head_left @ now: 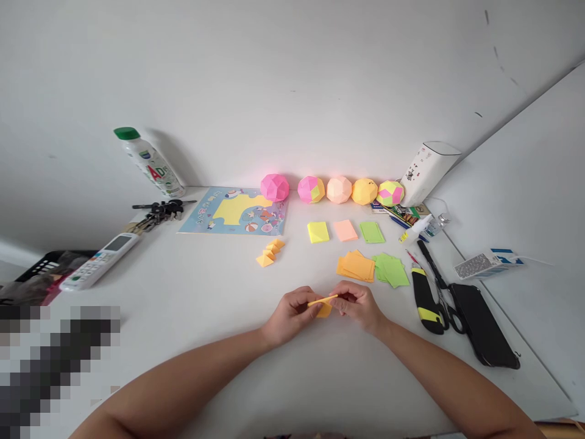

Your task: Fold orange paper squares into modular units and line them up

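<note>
above the white table [183,317], the left hand [291,311] and right hand [359,305] pinched an orange paper piece [324,308] between them (apparently partly folded), nearer the person than the loose orange sheets [357,266] and green sheets [392,270].

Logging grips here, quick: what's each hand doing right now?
Left hand: closed on the orange paper.
Right hand: closed on the same paper.
</note>
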`<state>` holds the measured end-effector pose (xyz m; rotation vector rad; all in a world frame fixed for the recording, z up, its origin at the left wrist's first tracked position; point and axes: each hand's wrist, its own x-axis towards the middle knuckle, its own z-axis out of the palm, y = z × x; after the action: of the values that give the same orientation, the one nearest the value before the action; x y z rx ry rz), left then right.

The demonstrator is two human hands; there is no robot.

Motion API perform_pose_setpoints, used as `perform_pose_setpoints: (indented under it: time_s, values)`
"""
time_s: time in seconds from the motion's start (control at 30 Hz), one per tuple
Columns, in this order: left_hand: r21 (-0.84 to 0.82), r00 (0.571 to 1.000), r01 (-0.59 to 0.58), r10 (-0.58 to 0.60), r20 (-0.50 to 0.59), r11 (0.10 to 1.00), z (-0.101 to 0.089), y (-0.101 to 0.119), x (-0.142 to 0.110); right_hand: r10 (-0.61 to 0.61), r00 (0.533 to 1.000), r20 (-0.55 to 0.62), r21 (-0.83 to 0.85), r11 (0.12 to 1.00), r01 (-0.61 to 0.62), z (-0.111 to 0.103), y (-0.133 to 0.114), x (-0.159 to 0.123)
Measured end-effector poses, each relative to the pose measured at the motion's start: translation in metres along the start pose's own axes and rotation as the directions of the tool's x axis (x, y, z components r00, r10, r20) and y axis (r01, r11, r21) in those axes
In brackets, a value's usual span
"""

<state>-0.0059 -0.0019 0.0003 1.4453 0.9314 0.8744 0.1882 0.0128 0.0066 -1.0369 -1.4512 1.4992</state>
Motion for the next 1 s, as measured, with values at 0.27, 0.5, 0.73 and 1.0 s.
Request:
perform_pose_setpoints:
  time_s: [0.27, 0.5, 0.73, 1.0]
  values:
    - [0.0, 1.0, 0.007, -0.007, -0.007, 1.0, 0.0003, 0.0006, 0.0003, -0.015, 1.0, 0.009, 0.018, 1.0, 0.015, 0.0002, -0.0015, -0.0001]
    - [-0.004, 1.0, 0.008, -0.008, -0.012, 1.0, -0.0001, 0.0004, -0.0002, -0.016, 1.0, 0.006, 0.02, 1.0, 0.016, 0.0004, -0.0006, -0.0001]
    - [-0.001, 1.0, 0.017, -0.017, -0.014, 1.0, 0.0008, 0.0006, 0.0003, -0.025, 1.0, 0.008, 0.015, 1.0, 0.024, 0.0007, -0.0005, 0.0]
    - [-0.013, 1.0, 0.024, -0.025, -0.012, 1.0, 0.0, 0.0017, 0.0003, -0.025, 1.0, 0.01, 0.025, 0.999, 0.025, 0.0002, -0.0006, 0.0003]
